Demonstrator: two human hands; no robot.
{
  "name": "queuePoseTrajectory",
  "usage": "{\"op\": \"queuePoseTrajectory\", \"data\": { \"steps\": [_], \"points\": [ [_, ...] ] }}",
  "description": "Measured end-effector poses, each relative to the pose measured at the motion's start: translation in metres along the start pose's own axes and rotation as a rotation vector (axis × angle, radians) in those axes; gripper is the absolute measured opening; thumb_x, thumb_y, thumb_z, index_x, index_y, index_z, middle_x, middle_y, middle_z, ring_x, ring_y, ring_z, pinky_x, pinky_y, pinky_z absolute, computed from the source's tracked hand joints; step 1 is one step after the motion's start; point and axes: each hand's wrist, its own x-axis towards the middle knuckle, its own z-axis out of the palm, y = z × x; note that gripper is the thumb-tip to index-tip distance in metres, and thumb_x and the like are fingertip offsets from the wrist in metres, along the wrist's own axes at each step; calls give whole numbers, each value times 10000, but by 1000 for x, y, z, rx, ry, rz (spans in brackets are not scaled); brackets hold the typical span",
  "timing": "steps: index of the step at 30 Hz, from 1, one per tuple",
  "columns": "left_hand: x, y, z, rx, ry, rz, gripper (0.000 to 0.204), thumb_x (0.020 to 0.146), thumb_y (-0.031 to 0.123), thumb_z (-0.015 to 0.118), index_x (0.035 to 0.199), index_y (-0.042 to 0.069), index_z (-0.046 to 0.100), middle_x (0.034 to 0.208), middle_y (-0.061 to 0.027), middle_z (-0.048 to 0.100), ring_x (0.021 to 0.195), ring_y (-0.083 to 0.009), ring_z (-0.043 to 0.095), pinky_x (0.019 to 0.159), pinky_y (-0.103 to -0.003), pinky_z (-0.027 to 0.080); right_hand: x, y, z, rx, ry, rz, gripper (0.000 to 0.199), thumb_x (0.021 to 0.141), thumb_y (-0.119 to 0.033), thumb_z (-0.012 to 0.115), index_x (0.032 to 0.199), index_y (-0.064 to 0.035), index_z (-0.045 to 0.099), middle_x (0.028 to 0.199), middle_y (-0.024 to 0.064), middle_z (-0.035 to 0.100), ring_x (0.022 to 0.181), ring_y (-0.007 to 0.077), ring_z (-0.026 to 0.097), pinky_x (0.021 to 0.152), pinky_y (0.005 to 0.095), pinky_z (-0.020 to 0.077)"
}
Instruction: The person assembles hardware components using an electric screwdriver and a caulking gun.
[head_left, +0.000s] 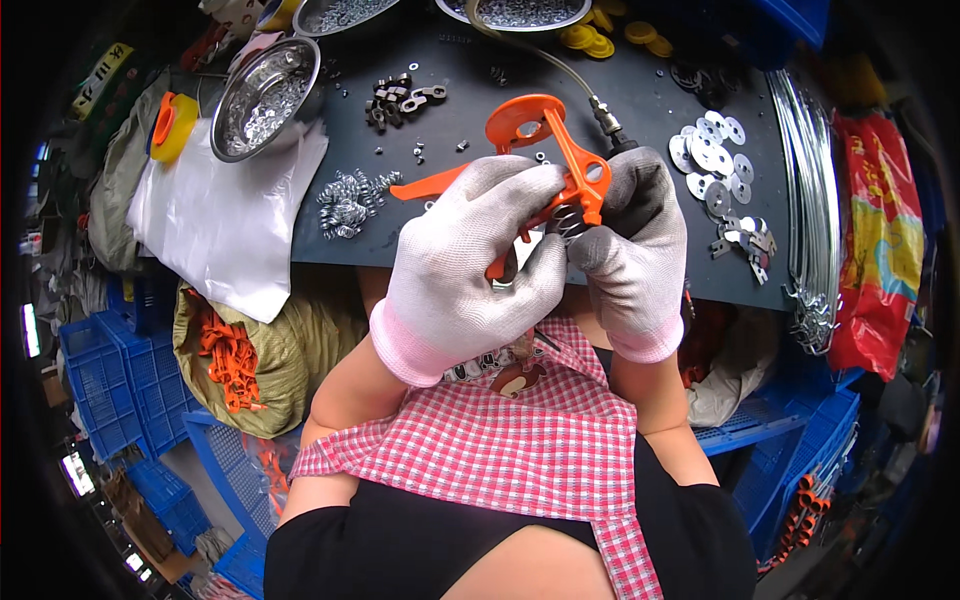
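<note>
Both hands wear white gloves with grey fingertips and pink cuffs. My left hand [470, 265] is closed around an orange plastic tool part [572, 160], which has a round holed disc at its far end and a long arm pointing left. Between the two hands a metal coil spring [566, 220] sits against the orange part. My right hand [635, 250] is closed at the spring and the part's right end, with thumb and fingers bent; exactly what it pinches is partly hidden. Behind it, a hose [570, 75] with a metal fitting runs to a black end.
Loose springs [350, 203] and dark metal clips [400, 98] lie left on the dark table [460, 85]. Metal discs [708, 150], small brackets [745, 240] and long wires [808, 200] are at right. A steel bowl [228, 140] stands left; a sack [290, 360] holds orange parts.
</note>
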Motion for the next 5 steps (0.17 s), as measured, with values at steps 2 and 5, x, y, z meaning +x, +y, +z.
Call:
{"op": "queuePoseTrajectory", "data": {
  "steps": [2,5],
  "points": [
    [1,-1,6,-22,0,32,369,706,0,670,1073,-11,635,1021,-172,625,833,-246,666,740,-293,533,-3,-3,-3,45,13,28,414,657,33,795,959,-41,523,859,-3,559,810,82,559,762,241,486],
    [6,-1,20,-109,16,67,374,705,-14,660,1078,-10,636,1021,-175,625,860,-254,667,765,-290,527,-7,-6,-7,97,19,49,404,662,29,800,946,-42,522,868,3,558,814,89,563,759,240,490]
  ]
}}
